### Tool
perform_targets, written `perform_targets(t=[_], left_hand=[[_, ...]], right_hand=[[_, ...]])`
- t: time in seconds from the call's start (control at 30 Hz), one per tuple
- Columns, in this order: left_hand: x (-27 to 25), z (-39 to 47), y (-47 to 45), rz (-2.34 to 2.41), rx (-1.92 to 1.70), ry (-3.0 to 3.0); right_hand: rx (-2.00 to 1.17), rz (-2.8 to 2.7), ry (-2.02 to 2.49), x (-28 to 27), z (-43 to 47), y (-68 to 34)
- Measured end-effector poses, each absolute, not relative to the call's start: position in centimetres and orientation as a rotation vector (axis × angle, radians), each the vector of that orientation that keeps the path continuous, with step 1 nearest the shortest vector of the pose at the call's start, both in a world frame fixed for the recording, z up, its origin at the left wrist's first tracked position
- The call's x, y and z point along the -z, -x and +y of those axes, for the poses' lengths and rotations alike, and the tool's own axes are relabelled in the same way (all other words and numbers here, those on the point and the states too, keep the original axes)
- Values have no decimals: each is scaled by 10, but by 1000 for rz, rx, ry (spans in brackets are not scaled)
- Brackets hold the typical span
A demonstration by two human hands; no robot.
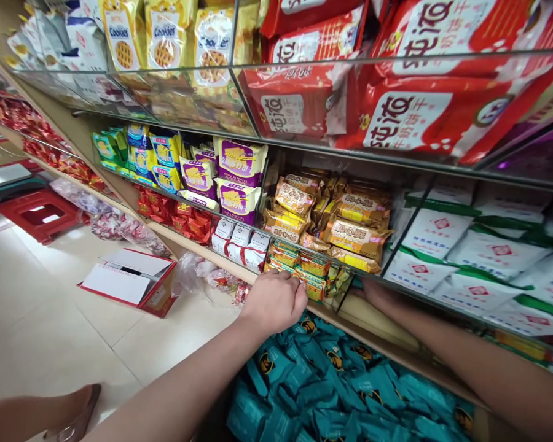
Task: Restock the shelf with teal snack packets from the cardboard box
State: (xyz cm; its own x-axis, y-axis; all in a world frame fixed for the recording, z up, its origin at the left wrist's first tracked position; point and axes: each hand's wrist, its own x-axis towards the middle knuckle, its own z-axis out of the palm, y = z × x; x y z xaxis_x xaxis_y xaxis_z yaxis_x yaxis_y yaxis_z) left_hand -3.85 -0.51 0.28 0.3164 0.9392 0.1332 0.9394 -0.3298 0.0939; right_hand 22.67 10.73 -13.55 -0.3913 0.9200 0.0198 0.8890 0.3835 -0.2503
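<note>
My left hand (pixel 276 301) is closed over the front edge of the low shelf (pixel 233 265), its fingers curled at the glass panel. Right behind it lie small orange-and-green snack packs (pixel 314 285). My right hand (pixel 371 293) reaches under the upper glass into the low compartment (pixel 382 319), whose beige floor shows. Its fingers are mostly hidden there, with a bit of teal beside them; what they hold, if anything, cannot be made out. Below both hands, teal packets (pixel 336 387) fill a bin.
Brown biscuit packs (pixel 359 236) and white-and-green packs (pixel 477 288) stand behind glass dividers. Red biscuit bags (pixel 410 116) and yellow cookie bags (pixel 168 37) line the shelf above. On the tiled floor are an opened carton (pixel 129 281) and a red stool (pixel 39 215). A foot (pixel 76 411) shows lower left.
</note>
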Motion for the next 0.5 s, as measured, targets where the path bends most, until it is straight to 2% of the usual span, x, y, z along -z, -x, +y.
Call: perform_targets(t=[0.33, 0.5], left_hand=[[-1, -6, 38, -1805, 261, 2553], [0, -5, 38, -1795, 265, 2547]], right_hand=[[-341, -2472, 1765, 131, 103, -227], [-464, -2475, 1753, 116, 100, -224]])
